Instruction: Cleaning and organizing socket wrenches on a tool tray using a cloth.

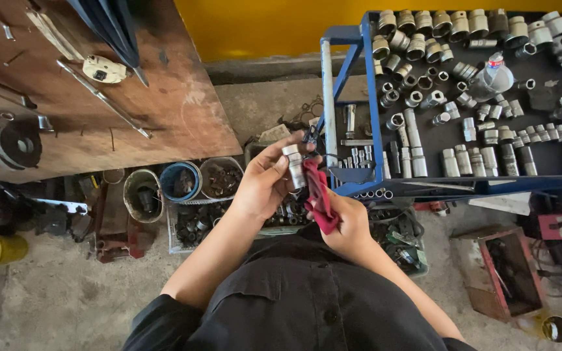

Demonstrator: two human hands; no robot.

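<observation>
At the centre of the frame, the left hand (265, 182) is gripping a silver socket (293, 166) upright between thumb and fingers, closed firmly around its lower half. Just below and to the right, the right hand (346, 224) is clutching a red rag (319, 198), its fingers closed on the cloth, and the rag is touching the socket's side.

To wipe well, judging from this grip: the socket is best turned slowly in the left hand while the rag is pressing against the wall, so the whole circumference is being covered; the fingers holding the lower half are covering metal that needs a shifted grip to reach.

At the upper right of the frame, a blue tool trolley (375, 97) is carrying a dark tray of many loose sockets (476, 136) and a clear plastic bottle (491, 78). At the upper left, a brown wooden tabletop (164, 110) is bearing long metal rods and a black round part (15, 146). Below it, on the concrete floor (53, 292), round tins (180, 182) of small parts are standing.

The socket's open end and any inner dirt are not discernible. The rag is hiding part of the right hand's fingers. The trolley's right side is being cut off by the frame edge, and the tin contents are too dark to identify.
</observation>
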